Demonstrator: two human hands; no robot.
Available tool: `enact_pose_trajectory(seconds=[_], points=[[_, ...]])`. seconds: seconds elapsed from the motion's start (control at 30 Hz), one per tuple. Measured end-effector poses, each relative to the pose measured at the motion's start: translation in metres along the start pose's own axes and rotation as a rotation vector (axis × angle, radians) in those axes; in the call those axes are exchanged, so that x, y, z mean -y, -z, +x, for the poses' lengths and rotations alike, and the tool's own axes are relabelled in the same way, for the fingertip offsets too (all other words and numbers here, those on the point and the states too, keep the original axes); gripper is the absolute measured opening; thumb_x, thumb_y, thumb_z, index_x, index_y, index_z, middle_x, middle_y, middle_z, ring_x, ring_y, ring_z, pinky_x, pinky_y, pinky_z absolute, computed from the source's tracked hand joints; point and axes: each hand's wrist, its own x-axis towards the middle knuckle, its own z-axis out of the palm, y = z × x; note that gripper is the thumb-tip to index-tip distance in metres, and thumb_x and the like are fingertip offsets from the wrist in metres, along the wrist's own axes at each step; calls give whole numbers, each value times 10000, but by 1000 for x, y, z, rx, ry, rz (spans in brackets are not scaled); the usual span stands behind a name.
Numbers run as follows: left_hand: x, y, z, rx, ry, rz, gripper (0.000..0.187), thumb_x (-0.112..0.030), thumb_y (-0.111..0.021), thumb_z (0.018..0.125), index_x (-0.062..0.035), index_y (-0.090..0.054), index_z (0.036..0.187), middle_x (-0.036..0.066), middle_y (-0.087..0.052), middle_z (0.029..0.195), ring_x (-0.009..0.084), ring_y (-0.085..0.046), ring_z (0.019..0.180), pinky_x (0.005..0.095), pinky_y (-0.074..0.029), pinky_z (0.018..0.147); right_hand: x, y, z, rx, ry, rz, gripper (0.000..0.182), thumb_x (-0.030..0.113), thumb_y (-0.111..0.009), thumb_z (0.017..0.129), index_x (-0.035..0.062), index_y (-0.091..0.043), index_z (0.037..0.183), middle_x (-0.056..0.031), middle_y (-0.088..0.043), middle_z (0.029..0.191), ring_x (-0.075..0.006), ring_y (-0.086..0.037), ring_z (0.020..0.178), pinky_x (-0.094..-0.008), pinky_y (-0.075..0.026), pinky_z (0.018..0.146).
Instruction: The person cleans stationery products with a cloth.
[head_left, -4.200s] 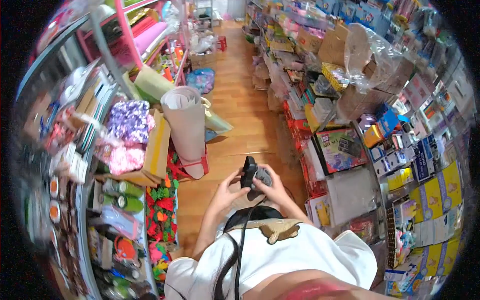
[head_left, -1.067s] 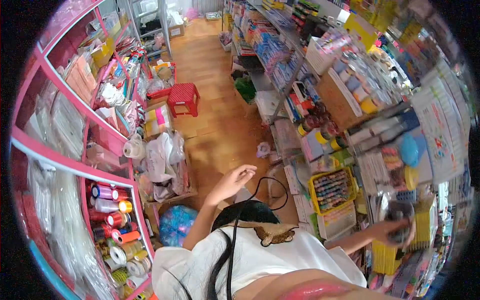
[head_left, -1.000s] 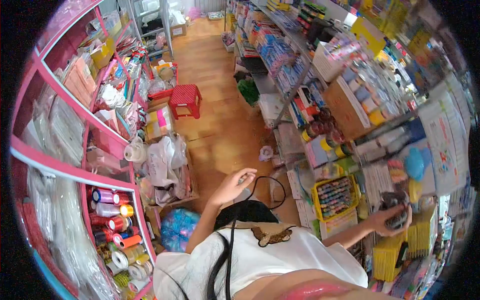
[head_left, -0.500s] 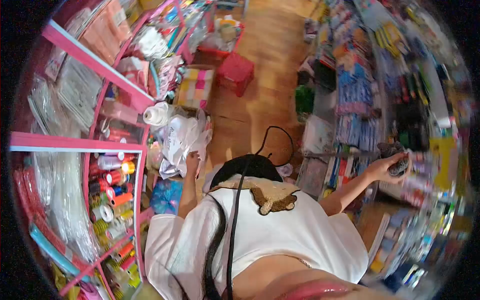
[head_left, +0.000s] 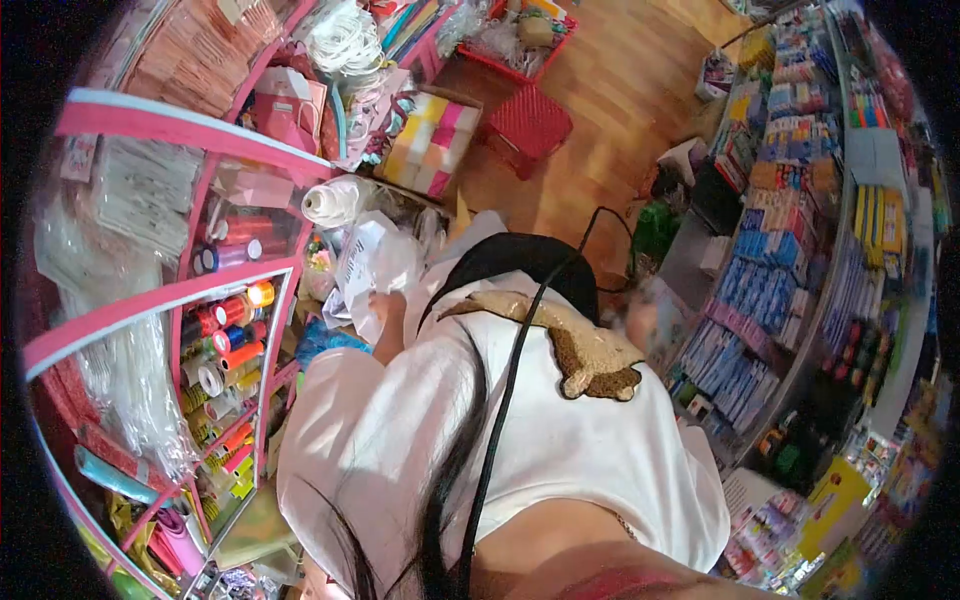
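Note:
My left hand [head_left: 387,312] is low at my left side, against a white plastic bag [head_left: 376,262] with dark lettering. Its fingers are small and partly hidden, so whether they grip the bag does not show. A skin-coloured smear just right of my shirt appears to be my right hand [head_left: 645,322], near the lower edge of the right-hand shelves. Motion blurs its fingers, and no held thing can be made out. A cone of white thread [head_left: 333,203] lies just beyond the bag.
Pink-edged shelves [head_left: 200,277] with colourful spools and plastic packets stand on my left. Packed stationery racks [head_left: 765,270] line the right. Ahead are a red stool [head_left: 530,128], a box of coloured packs [head_left: 430,140] and a red basket [head_left: 510,70] on the wooden floor [head_left: 620,90].
My right hand has come in from the right shelves toward my body; the dark grey bundle it held is no longer visible. The view has turned. My left hand stays by the bag.

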Motion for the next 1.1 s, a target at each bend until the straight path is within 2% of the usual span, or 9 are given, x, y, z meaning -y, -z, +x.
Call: enact_pose_trajectory(seconds=[0.1,0.27,0.37,0.57,0.63,0.77,0.83,1.0,1.1], points=[[-109,21,14,-354,-261,-174,524,-287,-617,683,-42,-463,1120,180,-486,1052,306,-548,909,430,-457,744,4,-16,-34,326,-123,-114,483,321,-596,777,-49,-497,1071,-179,-551,1017,-316,-541,843,-374,-427,763],[-269,64,33,154,-862,-563,238,-195,-491,765,-22,-601,886,174,-611,865,340,-560,869,413,-427,779,21,-36,-44,455,-236,-27,509,329,-589,768,-42,-477,1098,-176,-534,1046,-317,-529,862,-355,-411,792],[-316,91,-32,34,-1136,-470,281,-244,-508,796,2,-566,918,216,-581,861,366,-525,892,429,-415,768,40,-42,-37,446,-261,83,525,334,-584,762,-37,-465,1114,-175,-523,1064,-317,-522,874,-344,-401,809],[-297,27,-37,223,-1221,-347,267,-211,-513,784,18,-553,917,241,-567,845,393,-522,867,449,-406,757,112,-39,-5,333,-187,623,559,343,-575,750,-28,-441,1146,-172,-502,1098,-318,-507,897,-321,-381,842],[-277,12,-11,281,-1335,-77,303,-223,-495,785,19,-548,960,250,-562,860,402,-519,888,448,-408,764,118,-41,27,438,-259,92,563,346,-579,754,-19,-446,1162,-182,-515,1111,-326,-507,968,-340,-395,845],[-248,9,21,442,-1094,218,300,-227,-485,751,-38,-563,971,223,-583,885,393,-554,847,420,-444,745,157,-30,-4,264,-264,140,633,370,-579,748,-39,-415,1203,-253,-534,1080,-369,-496,1045,-412,-411,808],[-245,16,49,445,-1560,503,271,-203,-493,756,-40,-565,960,218,-595,861,391,-566,806,411,-459,733,129,-53,-25,216,-341,151,495,330,-552,763,-2,-488,1125,-237,-559,1032,-377,-515,1003,-422,-417,799],[-281,-19,93,865,-886,263,235,-160,-512,751,-16,-565,929,197,-603,810,314,-599,743,395,-480,663,77,-69,-127,286,-468,22,511,351,-599,741,-4,-508,1098,-220,-574,983,-377,-540,920,-415,-447,738],[-325,-52,100,888,-1053,345,246,-184,-516,760,2,-567,913,186,-608,804,286,-605,735,388,-478,650,60,-74,-191,300,-663,80,486,345,-608,735,-2,-523,1065,-213,-581,960,-358,-548,889,-403,-450,724]])
